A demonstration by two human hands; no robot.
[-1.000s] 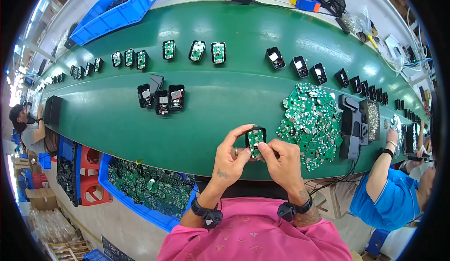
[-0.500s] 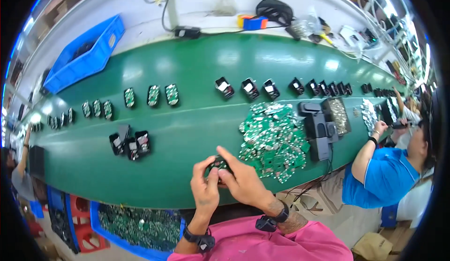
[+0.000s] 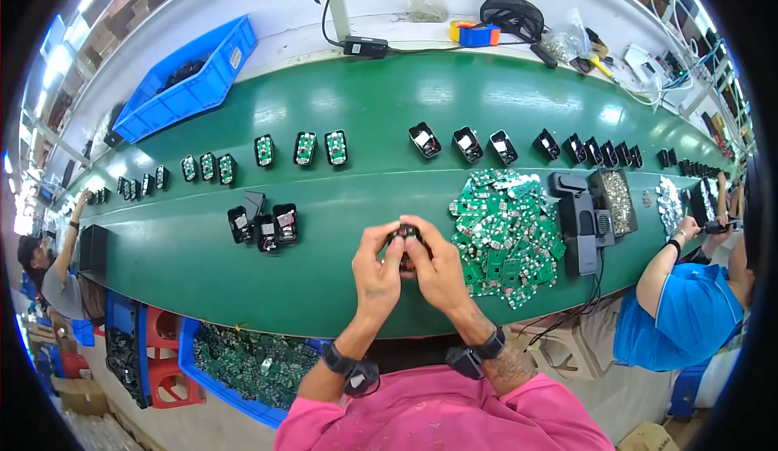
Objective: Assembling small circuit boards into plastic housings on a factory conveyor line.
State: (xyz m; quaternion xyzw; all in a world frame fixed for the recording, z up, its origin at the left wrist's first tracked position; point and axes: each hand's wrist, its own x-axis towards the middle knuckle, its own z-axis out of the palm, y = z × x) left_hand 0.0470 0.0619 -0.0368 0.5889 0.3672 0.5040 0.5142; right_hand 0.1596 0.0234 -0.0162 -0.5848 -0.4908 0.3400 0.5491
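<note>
Head cam: both hands on one case, thumbs on top

L hand (image 3: 378,271) and R hand (image 3: 442,269) cup a small blk case (image 3: 404,230) between them, fingers wrapped close, thumbs on top, over the near side of the green table (image 3: 348,196). Its inside is mostly hidden; can't tell how any board sits. Step in hand looks like thumb-pressing, prob. seating a board. Next move prob. calls for even thumb pressure w/ fingers bracing the walls, no wires pinched.

Just R of the hands: PCB pile (image 3: 506,240). Farther L, well apart: cluster of open cases (image 3: 285,222). Beyond, a row: cases w/ green boards (image 3: 335,149) on L, cases w/ white pieces (image 3: 468,145) on R. Far L, at back: blue bin (image 3: 174,116) w/ dark parts.
</note>
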